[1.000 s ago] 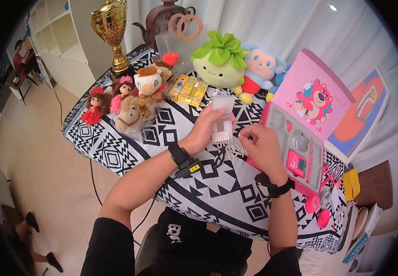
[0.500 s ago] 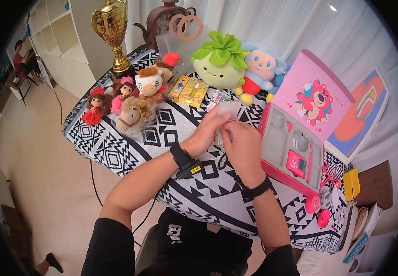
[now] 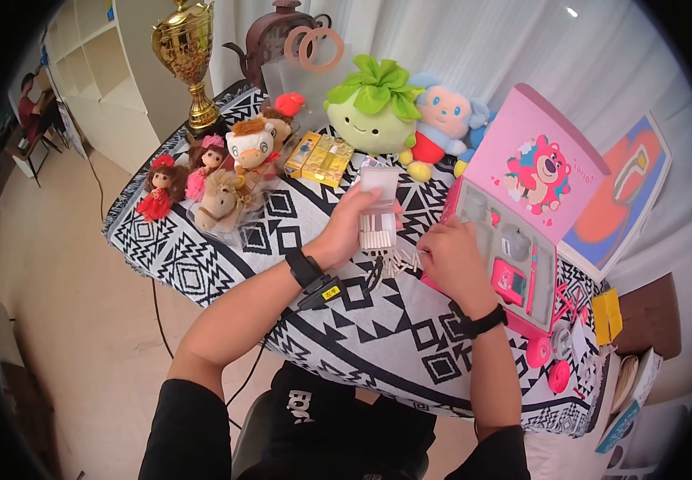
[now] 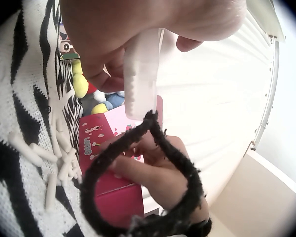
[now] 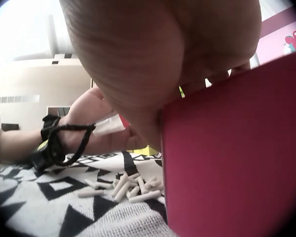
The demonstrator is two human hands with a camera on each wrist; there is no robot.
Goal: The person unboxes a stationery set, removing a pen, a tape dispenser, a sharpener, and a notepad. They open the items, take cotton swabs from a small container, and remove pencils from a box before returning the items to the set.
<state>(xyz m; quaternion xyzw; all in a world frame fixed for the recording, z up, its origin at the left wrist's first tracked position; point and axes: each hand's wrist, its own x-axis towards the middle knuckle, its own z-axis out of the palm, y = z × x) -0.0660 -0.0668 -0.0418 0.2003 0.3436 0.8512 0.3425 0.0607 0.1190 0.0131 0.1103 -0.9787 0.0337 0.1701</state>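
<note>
**Clear box held over stick pile**

I see the left hand (image 3: 344, 232) gripping the clear box (image 3: 378, 208) upright, opening up, likely for loading. Right hand (image 3: 451, 258), at its 4 o'clock, hovers by the white sticks (image 3: 400, 261) on the desk (image 3: 362, 336); finger state unclear.

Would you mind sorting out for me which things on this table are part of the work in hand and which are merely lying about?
In hand:
- clear box, held by the left hand
- loose white sticks on the cloth
- right hand, above the sticks, by the pink case

Lying about:
- trophy
- dolls
- green plush
- blue plush
- gold packets
</note>
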